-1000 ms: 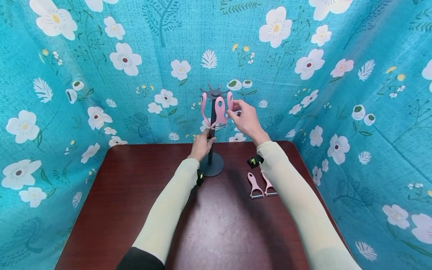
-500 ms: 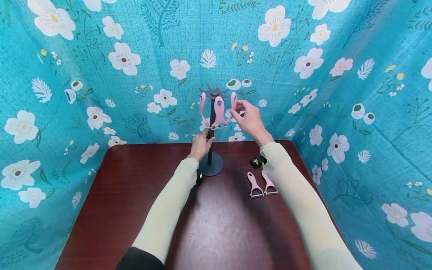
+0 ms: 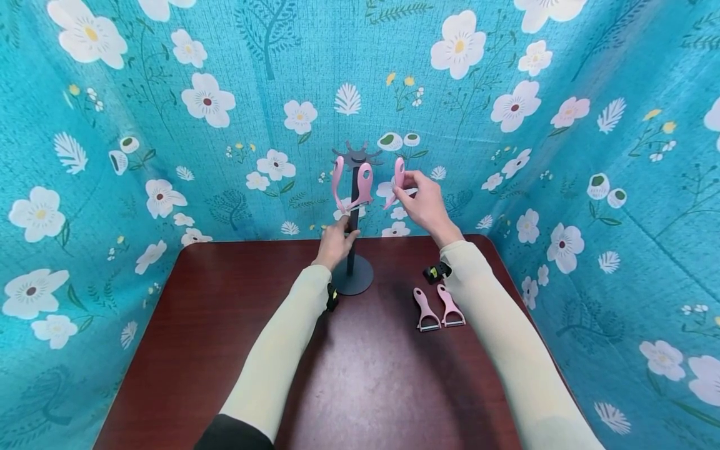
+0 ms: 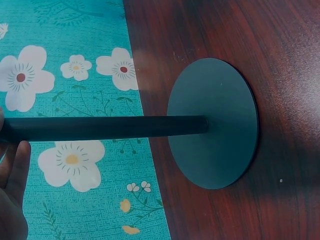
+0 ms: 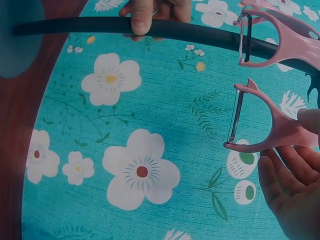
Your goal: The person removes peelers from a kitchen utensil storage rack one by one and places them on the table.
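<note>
My left hand pinches the dark pole of an upright stand, thumb on one side and fingers behind, as the right wrist view shows. Two pink peelers, one on the left and one in front, hang from the hooked top of that stand. To their right, my right hand holds a third pink peeler by its handle, apart from the hooks. Its blade end points down. Part of its handle lies out of the right wrist view.
Two more pink peelers, a left one and a right one, lie side by side on the brown table, near my right forearm. The stand's round base sits near the table's back edge. A flowered teal curtain surrounds the table.
My right hand has drawn its peeler rightward, away from the hooks. The front hanging peeler has turned slightly. My left hand stays at the pole.
</note>
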Motion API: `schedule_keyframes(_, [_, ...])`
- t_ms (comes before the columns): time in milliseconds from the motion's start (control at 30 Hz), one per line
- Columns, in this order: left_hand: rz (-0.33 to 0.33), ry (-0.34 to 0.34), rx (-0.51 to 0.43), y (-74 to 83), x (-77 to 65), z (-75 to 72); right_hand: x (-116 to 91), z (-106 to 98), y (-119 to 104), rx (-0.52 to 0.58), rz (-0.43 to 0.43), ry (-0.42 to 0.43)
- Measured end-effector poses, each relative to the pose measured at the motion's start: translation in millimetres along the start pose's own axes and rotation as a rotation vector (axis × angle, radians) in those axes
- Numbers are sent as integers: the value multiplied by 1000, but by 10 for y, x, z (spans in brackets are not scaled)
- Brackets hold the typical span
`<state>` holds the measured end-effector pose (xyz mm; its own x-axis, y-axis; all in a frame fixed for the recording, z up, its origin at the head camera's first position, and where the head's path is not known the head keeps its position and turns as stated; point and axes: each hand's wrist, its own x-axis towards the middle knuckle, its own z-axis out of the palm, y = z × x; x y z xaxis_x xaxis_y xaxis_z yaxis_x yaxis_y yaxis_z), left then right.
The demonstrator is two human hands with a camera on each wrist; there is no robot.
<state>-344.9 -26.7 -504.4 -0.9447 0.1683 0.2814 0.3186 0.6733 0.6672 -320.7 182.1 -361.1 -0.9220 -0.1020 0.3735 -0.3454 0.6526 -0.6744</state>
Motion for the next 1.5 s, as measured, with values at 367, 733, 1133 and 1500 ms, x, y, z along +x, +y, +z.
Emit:
schedule_keyframes(367, [-9, -2, 2, -3, 10, -24, -75, -16, 224, -34, 22, 7])
schedule_keyframes(733, [11, -1, -9, -12, 14, -12, -221, -33, 492, -70, 88, -21])
schedule_keyframes(1133, [8, -8, 5, -17, 11, -15, -361, -58, 715, -121, 127, -48])
schedule_keyframes(1500, [17, -14, 21, -26, 13, -15, -479, -53, 872, -181, 171, -103])
